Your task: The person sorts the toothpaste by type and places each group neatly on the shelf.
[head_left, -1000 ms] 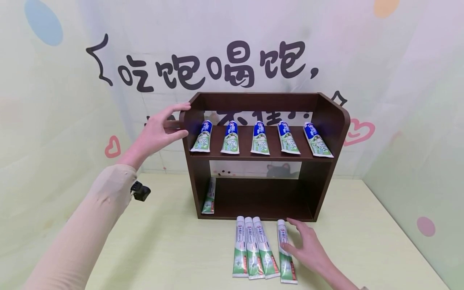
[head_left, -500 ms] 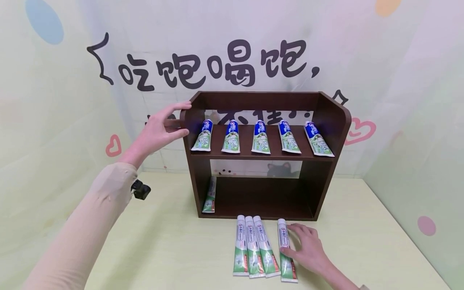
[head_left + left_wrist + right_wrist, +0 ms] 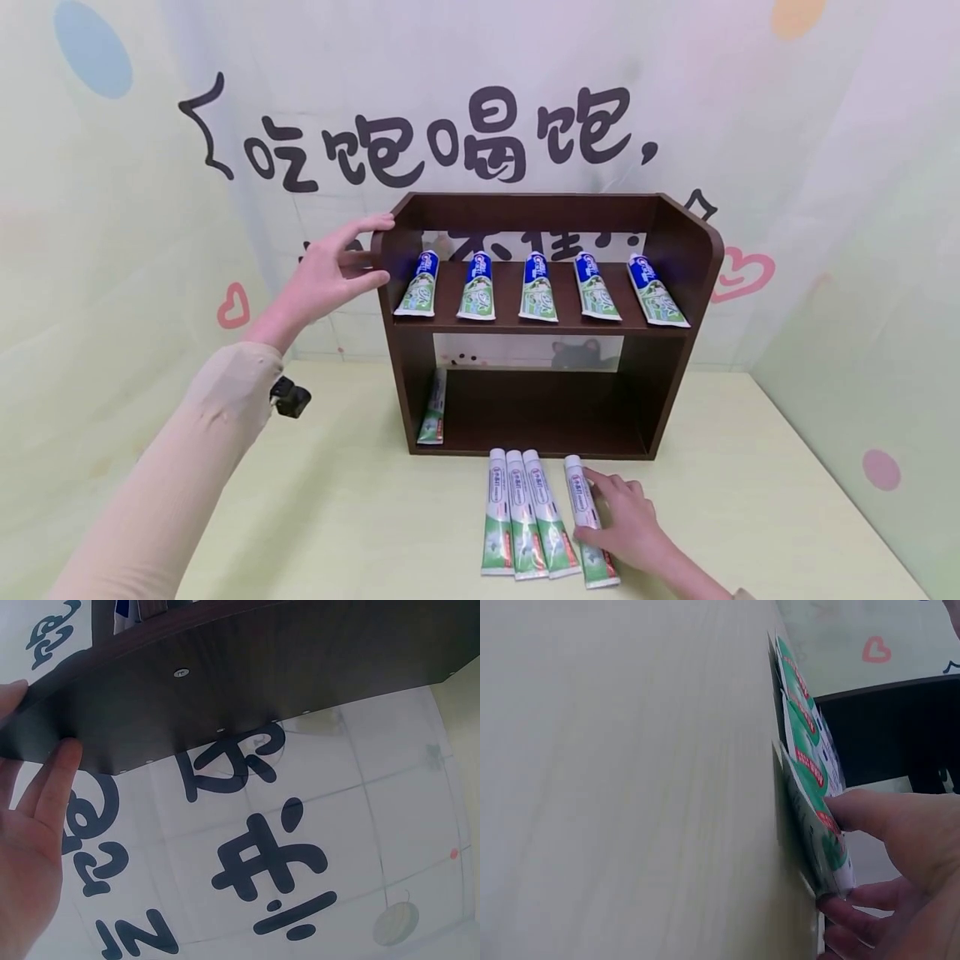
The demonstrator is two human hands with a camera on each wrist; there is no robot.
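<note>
The right hand [image 3: 628,523] is nearer, its fingers pinching the tube [image 3: 581,502] just left of it. That tube lies near to far, cap [image 3: 573,460] far. The left hand [image 3: 327,265] grips the shelf [image 3: 407,379].

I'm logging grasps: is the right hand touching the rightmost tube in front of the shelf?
Touching: the right wrist view shows the right hand pinching the tube between thumb and fingers.

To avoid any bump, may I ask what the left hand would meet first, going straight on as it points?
The left hand would meet the shelf's left side panel, which it touches.
</note>
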